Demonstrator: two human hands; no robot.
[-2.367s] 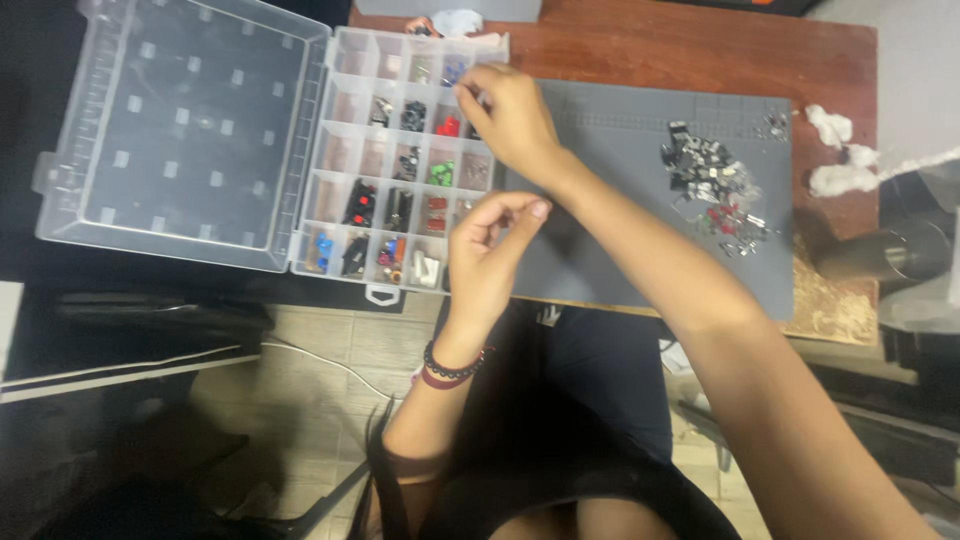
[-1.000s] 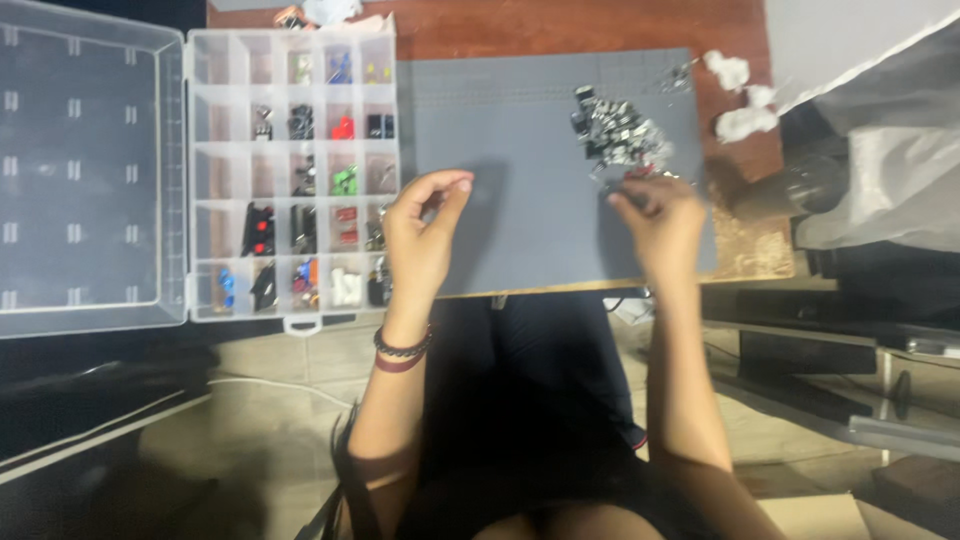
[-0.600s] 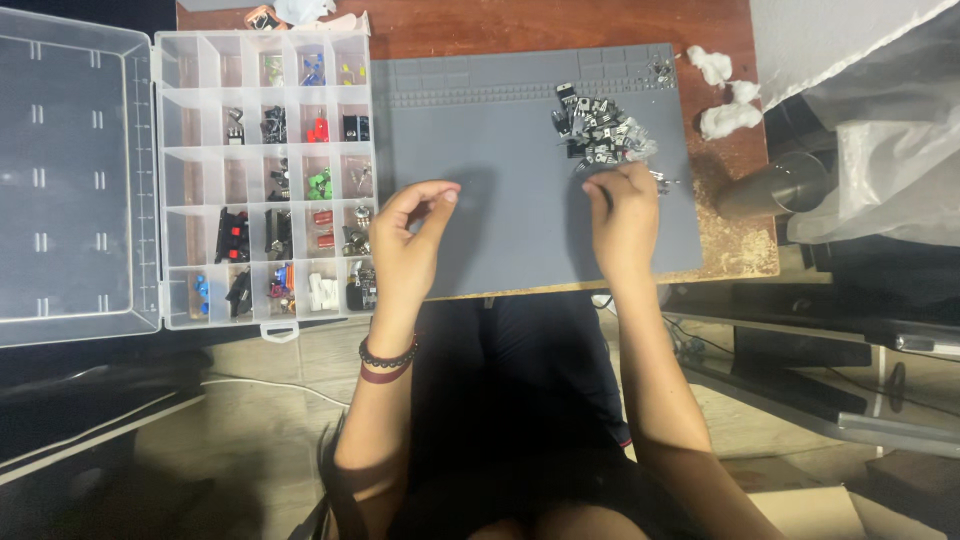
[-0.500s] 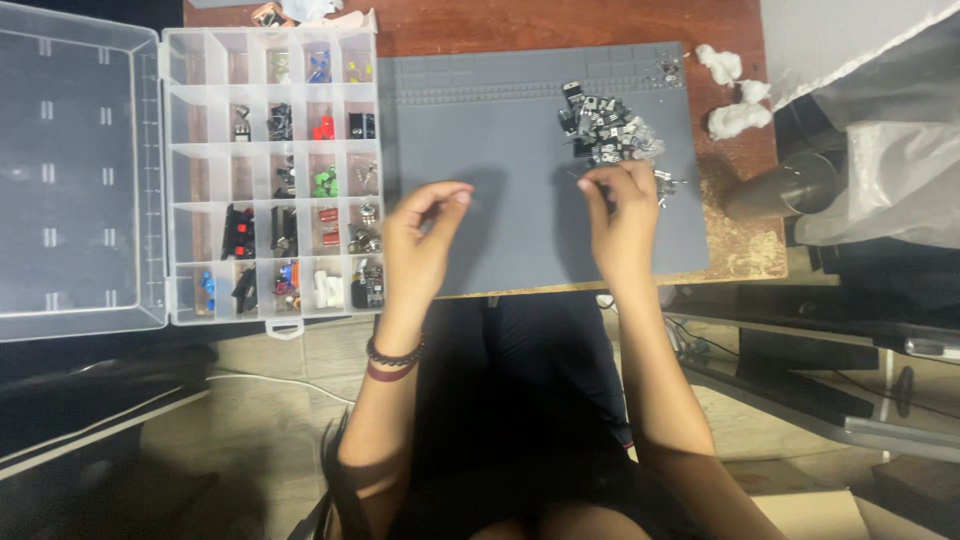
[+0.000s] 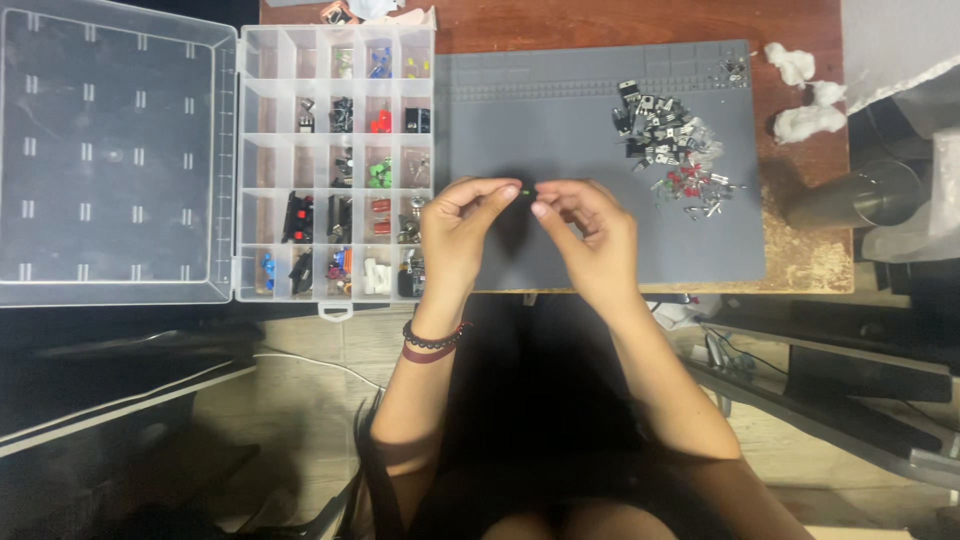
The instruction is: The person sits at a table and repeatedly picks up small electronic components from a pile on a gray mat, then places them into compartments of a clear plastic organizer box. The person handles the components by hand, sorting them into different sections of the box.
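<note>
Over the grey work mat [image 5: 560, 130], the left hand [image 5: 462, 232] and right hand [image 5: 590, 235] pinch a tiny green component [image 5: 527, 190] between their fingertips. The compartment organizer box [image 5: 335, 160] lies left of the mat; a pile of small electronic parts [image 5: 668, 140] sits on its right part.

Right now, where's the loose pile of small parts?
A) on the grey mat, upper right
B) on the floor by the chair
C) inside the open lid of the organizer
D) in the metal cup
A: the pile lies on the upper right of the grey mat, away from both hands, which meet over the mat's near edge, left hand and right hand pinching a tiny green part between them.
</note>
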